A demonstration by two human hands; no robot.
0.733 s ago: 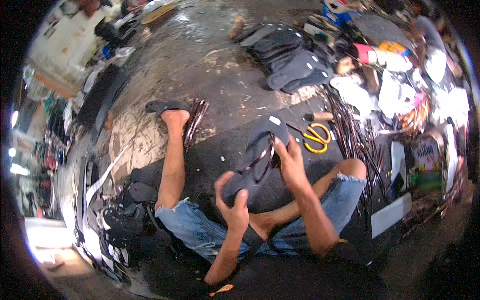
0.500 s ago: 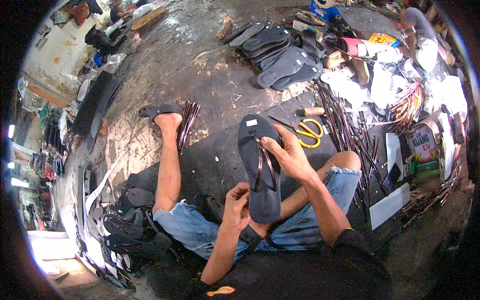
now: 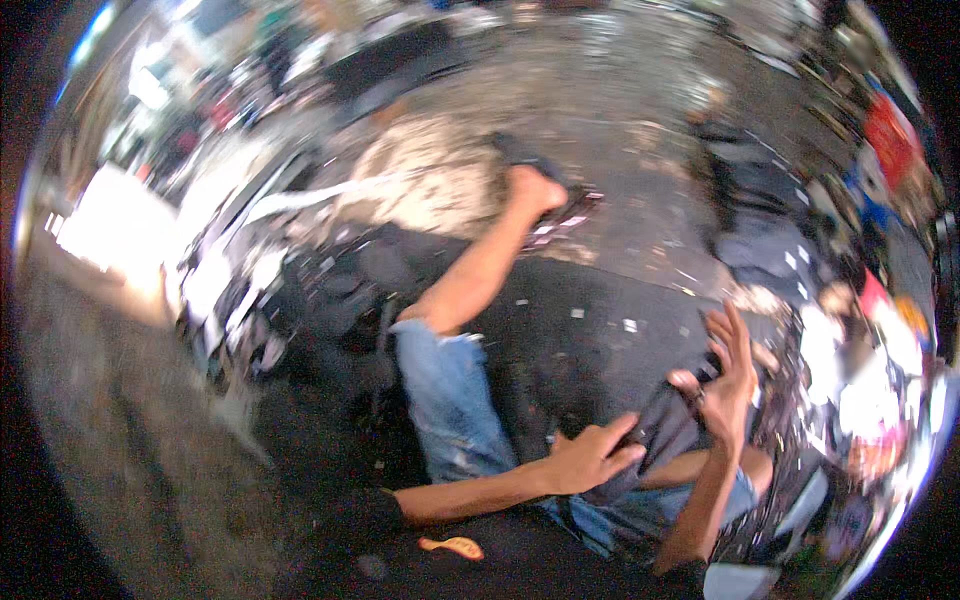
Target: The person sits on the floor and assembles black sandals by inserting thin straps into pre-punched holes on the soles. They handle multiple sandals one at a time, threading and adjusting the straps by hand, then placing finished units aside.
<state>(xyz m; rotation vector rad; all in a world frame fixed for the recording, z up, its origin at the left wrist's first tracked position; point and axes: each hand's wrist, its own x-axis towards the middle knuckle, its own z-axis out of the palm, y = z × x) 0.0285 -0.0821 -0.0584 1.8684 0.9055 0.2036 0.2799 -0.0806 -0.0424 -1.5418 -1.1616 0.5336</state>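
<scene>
The view is blurred. A black flip-flop [image 3: 668, 432] lies across my lap, held between both hands. My left hand [image 3: 590, 458] presses on its lower end with the fingers spread over it. At the upper end my right hand [image 3: 726, 378] grips it, thumb hooked on the edge and fingers raised. I sit on the floor in blue denim shorts [image 3: 450, 400]. My left leg is stretched out, its foot [image 3: 535, 190] resting on a dark sandal.
A black mat [image 3: 600, 320] covers the floor under my legs. Dark soles [image 3: 745, 200] are piled at the right, with coloured packages [image 3: 890, 135] beyond them. Cluttered dark scraps [image 3: 240, 290] lie to the left, and a small orange scrap [image 3: 450, 546] lies near my left elbow.
The view has swung sharply to the left and blurred. The flip-flop, held upright in front of me before, now sits lower on my lap with both hands still on it.
</scene>
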